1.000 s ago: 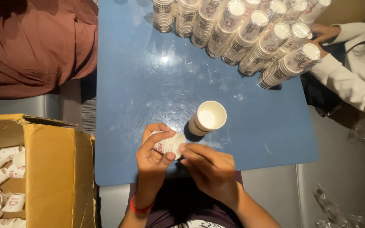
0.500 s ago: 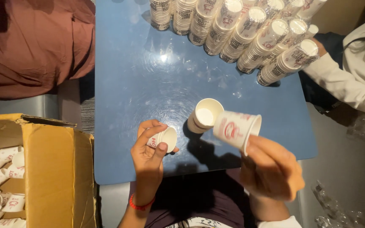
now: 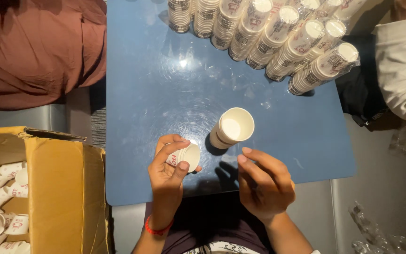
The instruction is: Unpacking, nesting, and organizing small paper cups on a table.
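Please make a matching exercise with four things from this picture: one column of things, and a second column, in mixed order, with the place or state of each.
1. left hand
2. right hand
3. short cup stack
4. cardboard box

A. holds loose cups, beside the table
B. open and holding nothing
C. grips one small paper cup
D. stands alone mid-table

Pairs: 1-C, 2-B, 3-D, 4-A

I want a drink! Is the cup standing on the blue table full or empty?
Empty. The short stack of cups on the blue table stands upright, and the top cup's open mouth shows only a bare white inside, no liquid.
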